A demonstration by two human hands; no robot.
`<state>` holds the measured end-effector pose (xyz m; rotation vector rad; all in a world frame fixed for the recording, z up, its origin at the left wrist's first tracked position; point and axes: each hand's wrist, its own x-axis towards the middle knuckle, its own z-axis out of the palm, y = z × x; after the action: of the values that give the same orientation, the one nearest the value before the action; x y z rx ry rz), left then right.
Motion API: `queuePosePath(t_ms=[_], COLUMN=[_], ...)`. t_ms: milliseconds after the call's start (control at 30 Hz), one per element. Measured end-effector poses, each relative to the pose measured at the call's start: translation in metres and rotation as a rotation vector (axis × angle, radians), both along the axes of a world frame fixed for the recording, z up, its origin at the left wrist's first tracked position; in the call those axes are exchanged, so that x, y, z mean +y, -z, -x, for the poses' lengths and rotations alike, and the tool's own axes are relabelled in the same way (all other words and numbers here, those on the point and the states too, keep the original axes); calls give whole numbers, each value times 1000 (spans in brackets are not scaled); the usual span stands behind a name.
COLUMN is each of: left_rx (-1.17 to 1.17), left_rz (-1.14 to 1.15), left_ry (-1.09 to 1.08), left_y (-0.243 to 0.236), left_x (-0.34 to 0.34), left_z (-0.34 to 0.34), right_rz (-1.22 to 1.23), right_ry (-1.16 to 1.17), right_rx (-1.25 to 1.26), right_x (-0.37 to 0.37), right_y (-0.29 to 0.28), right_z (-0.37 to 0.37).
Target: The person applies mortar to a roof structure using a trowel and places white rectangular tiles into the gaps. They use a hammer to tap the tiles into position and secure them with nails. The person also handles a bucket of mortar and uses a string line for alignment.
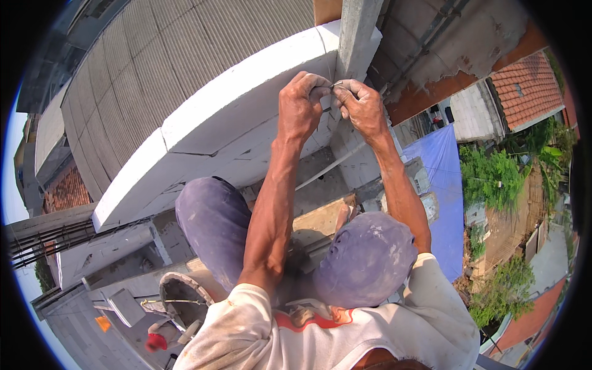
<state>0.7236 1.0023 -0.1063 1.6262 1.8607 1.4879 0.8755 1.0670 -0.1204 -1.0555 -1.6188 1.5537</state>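
At the frame's upper centre, the left hand (302,105) and right hand (365,110) seem to pinch a thin string (333,85) near the post (356,37); dusty fingertips could let it slip, or the white wall's (246,98) edge fray it

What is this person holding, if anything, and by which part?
A thin string or wire, pinched by the left hand and right hand where they nearly meet; whether that is its end cannot be told.

White blocks (240,98) look smooth and matt, the concrete post (356,43) rough, the roofing (166,68) ridged, the cloth trousers (367,259) dusty, the blue sheet (443,191) plastic.
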Motion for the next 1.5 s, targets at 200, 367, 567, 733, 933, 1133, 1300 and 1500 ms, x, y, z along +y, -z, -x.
queuePosePath(t_ms=[200,367,567,733,933,1133,1300,1500], left_rx=[137,168,253,182,82,90,114,223], left_rz=[-35,-1,95,11,-11,15,27,33], left_ry=[-72,-60,-37,30,73,51,-29,-62], left_y=[1,-3,-18,-13,-7,-5,0,-2], left_x=[0,-1,-3,-1,-3,-2,-4,-2], left_z=[-7,-1,5,14,14,12,8,3], right_rz=[-702,-1031,-1271,-1133,-474,364,139,-709], right_ry=[208,127,-272,-320,-135,-2,124,286], right_rx=[-149,-286,-494,-396,-280,193,38,-223], right_x=[-25,-23,12,30,19,14,3,-32], right_y=[3,0,-42,-59,-48,-25,-28,-15], right_z=[13,9,-1,0,3,11,16,3])
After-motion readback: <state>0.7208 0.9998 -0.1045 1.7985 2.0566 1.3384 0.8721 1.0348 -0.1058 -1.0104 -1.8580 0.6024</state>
